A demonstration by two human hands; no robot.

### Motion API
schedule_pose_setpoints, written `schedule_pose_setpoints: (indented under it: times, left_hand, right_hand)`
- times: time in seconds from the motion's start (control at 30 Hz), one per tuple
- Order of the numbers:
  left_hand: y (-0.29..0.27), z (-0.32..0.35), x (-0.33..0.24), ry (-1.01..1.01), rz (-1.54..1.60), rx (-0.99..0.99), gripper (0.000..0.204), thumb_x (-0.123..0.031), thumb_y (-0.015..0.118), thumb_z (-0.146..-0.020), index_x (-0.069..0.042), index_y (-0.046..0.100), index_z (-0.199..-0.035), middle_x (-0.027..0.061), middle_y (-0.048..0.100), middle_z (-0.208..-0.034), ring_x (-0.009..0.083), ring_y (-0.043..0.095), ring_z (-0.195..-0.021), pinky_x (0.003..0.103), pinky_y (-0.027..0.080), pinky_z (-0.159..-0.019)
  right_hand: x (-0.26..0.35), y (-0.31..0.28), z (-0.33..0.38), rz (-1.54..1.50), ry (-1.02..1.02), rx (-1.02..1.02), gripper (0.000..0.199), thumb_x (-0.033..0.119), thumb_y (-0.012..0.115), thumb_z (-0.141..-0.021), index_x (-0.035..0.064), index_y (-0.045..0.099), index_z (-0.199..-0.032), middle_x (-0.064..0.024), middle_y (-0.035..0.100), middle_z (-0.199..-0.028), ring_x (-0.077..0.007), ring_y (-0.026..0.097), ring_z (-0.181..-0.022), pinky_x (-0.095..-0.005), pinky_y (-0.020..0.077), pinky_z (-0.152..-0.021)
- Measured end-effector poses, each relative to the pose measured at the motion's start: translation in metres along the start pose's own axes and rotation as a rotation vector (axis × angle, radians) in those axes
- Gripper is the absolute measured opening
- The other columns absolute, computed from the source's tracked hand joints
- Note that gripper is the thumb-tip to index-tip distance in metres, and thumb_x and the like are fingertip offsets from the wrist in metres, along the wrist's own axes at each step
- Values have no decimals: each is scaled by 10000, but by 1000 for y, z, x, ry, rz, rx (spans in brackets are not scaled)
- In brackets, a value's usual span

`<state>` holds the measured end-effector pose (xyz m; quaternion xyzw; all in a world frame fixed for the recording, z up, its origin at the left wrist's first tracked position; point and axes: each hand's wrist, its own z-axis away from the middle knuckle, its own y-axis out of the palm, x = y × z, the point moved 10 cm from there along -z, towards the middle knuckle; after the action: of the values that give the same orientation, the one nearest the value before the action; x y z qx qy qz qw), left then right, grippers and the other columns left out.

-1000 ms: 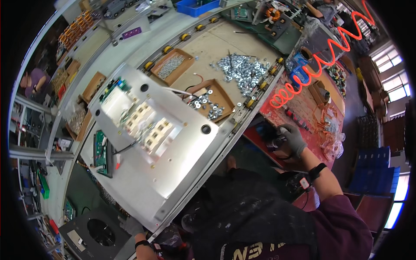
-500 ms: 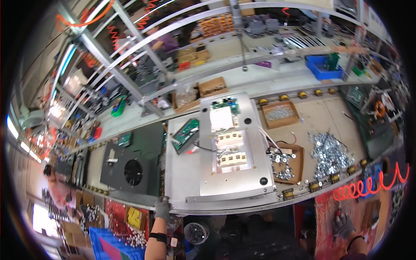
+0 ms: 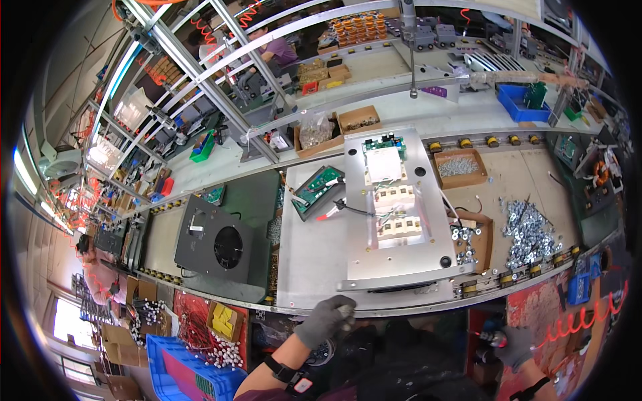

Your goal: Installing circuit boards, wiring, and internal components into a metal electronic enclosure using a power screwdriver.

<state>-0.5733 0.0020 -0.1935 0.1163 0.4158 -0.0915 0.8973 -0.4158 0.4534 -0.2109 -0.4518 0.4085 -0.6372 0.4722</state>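
My left hand [image 3: 326, 322], in a grey glove, is just in front of the bench's front edge. Its fingers are curled together, and what they hold, if anything, I cannot make out. My right hand [image 3: 515, 349], also gloved, grips a power screwdriver [image 3: 493, 338] low at the right, its thin tip pointing left. Before me a silver metal panel [image 3: 401, 264] lies on a wide pale metal sheet [image 3: 304, 267]. A green-and-white circuit assembly [image 3: 384, 164] and white terminal blocks [image 3: 399, 226] sit in the panel. Left of it lies a green circuit board [image 3: 319, 192] in a dark frame, with wires.
Loose screws [image 3: 528, 234] are heaped at the right, near cardboard trays of fasteners [image 3: 461, 167]. A black panel with a round opening [image 3: 207, 247] stands left. Below are a blue crate [image 3: 160, 367] and red wires [image 3: 194, 321]. A red coiled hose [image 3: 575, 325] hangs right.
My left hand has moved right and closed its fingers, away from the sheet's front left corner. My right hand has shifted left with the screwdriver. The view has swung left.
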Motion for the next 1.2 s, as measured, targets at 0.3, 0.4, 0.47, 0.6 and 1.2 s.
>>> schedule_pose_setpoints:
  times: [0.3, 0.4, 0.47, 0.6, 1.2]
  left_hand:
    - [7, -2, -22, 13, 11, 366, 398, -367, 542, -939, 21, 554, -1028, 59, 591, -726, 102, 549, -536, 206, 455, -507]
    - [-4, 3, -36, 39, -73, 407, 395, -375, 522, -948, 12, 558, -1017, 60, 594, -728, 91, 549, -538, 199, 445, -482]
    - [-13, 5, -43, 37, -102, 413, 376, -368, 511, -955, 0, 561, -1015, 52, 589, -714, 85, 547, -530, 190, 430, -458]
    - [-24, 8, -53, 50, -139, 428, 373, -367, 499, -961, -4, 559, -1022, 46, 582, -700, 82, 546, -523, 187, 428, -457]
    - [8, 19, -49, 157, -253, 554, 401, -399, 436, -980, -13, 534, -1026, 34, 568, -628, 69, 519, -490, 185, 407, -446]
  right_hand:
    - [275, -24, -14, -663, -48, 104, 672, 512, 751, -678, 90, 529, -1151, -153, 657, -813, -361, 649, -787, -419, 513, -677]
    - [316, -28, -16, -654, -34, 47, 656, 523, 731, -700, 94, 533, -1156, -156, 654, -813, -364, 647, -783, -414, 511, -672]
    - [335, -28, -14, -665, -7, 15, 652, 525, 721, -711, 97, 534, -1166, -153, 655, -816, -360, 649, -780, -406, 513, -671]
    - [359, -27, -7, -709, 36, -58, 641, 517, 719, -718, 82, 543, -1154, -143, 658, -815, -350, 654, -774, -388, 515, -670]
    - [358, 1, 31, -1057, 180, -69, 591, 426, 761, -717, 24, 546, -1094, -157, 626, -746, -323, 652, -708, -354, 490, -658]
